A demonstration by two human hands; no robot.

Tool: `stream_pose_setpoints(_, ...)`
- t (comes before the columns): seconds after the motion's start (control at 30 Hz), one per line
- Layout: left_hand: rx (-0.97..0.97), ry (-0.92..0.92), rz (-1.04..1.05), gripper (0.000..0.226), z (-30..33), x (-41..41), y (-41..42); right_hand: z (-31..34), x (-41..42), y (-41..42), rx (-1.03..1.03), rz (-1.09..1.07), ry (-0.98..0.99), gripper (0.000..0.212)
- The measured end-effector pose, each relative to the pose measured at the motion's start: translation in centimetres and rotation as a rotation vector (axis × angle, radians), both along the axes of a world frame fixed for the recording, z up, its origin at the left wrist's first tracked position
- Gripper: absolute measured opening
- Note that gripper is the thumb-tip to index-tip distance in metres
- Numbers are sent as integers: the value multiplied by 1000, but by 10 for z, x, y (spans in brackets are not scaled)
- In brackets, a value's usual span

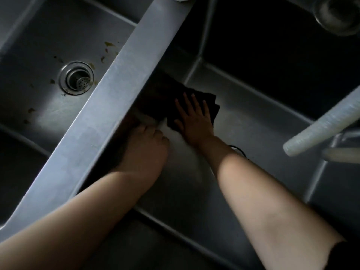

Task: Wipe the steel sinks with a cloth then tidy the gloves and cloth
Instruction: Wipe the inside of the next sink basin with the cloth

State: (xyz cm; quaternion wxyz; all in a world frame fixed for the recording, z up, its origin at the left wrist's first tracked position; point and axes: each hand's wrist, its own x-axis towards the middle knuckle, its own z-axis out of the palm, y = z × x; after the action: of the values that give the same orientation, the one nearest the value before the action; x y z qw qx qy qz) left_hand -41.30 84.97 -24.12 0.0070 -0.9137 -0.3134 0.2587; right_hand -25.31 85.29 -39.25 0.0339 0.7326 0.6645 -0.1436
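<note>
From the head camera, the wiping step is in hand, in the right sink [253, 123] of a pair of steel basins. The right hand [194, 117] lies flat with its fingers spread, pressing a dark cloth [210, 103] onto the sink floor close to the wall under the divider [124, 78] between the two basins. The left hand [148, 141] is just beside it, down at the foot of that same wall; its fingers look curled under, but blur and shadow hide whether they pinch an edge of the cloth or anything else, so I cannot tell. No gloves are visible.

By my reading the task is only part done: the left sink [29, 55] carries brown specks and smears around its drain strainer [77, 79], so it appears unwiped. The next move likely calls for steady downward pressure while sweeping the cloth across the rest of the basin floor and up its walls, then lifting it over the divider to the dirty side.

The steel is brushed and dull, with bright glare on the basin floors and deep shadow at the far wall. A ribbed pale hose [319, 123] hangs in from the right, and a round metal fitting [337, 14] sits blurred at top right. The room is dim.
</note>
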Motion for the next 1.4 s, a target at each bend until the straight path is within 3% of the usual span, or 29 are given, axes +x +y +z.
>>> stream_pose_setpoints(0.1, -89, 1, 120, 32, -28, -1, -11, -2, 21, 28, 30, -85, -39, 62)
stream_pose_setpoints(0.23, -219, 33, 132, 63, -64, -3, -20, -2, 51, 56, 40, -194, -48, 63)
stream_pose_setpoints(0.33, -239, 55, 72, 73, -71, 2, -22, 0, 62, 65, 39, -231, -13, 64)
stream_pose_setpoints(0.5, -238, 150, -9, 98, -71, 20, -25, 0, 80, 28, 71, -302, -39, 65)
stream_pose_setpoints(0.7, -259, 155, -121, 88, -74, 52, -43, 5, 137, -76, 118, -461, -62, 66)
stream_pose_setpoints(1.03, -252, 183, -97, 105, -91, 54, -52, 2, 210, -188, -47, -775, -141, 82)
stream_pose_setpoints(1.2, -290, 151, -94, 109, -92, 49, -48, -3, 184, -215, 34, -934, -191, 69)
stream_pose_setpoints(1.4, -272, 85, -121, 100, -92, 28, -40, -6, 137, -176, 53, -1142, -170, 65)
